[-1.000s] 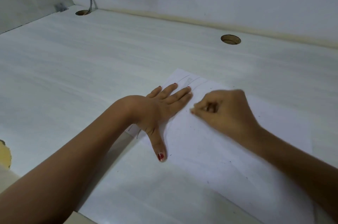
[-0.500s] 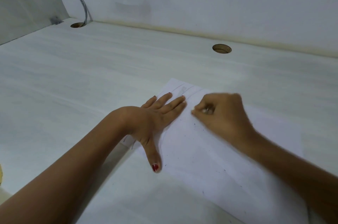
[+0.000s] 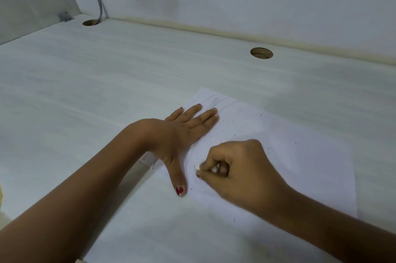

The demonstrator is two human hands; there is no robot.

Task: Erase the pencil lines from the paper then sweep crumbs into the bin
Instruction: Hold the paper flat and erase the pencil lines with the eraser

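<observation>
Small white eraser (image 3: 196, 167), flat speckled paper (image 3: 300, 155)

No readable text, labels or numbers anywhere. Faint pencil lines (image 3: 216, 99) at the paper's (image 3: 300, 155) far corner, illegible.

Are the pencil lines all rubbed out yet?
Not yet. Crumbs dot the paper, so some rubbing is done. The right hand pinches the eraser against the sheet while the left hand presses it flat. Pencil lines remain at the far corner; sweeping is left.
</observation>
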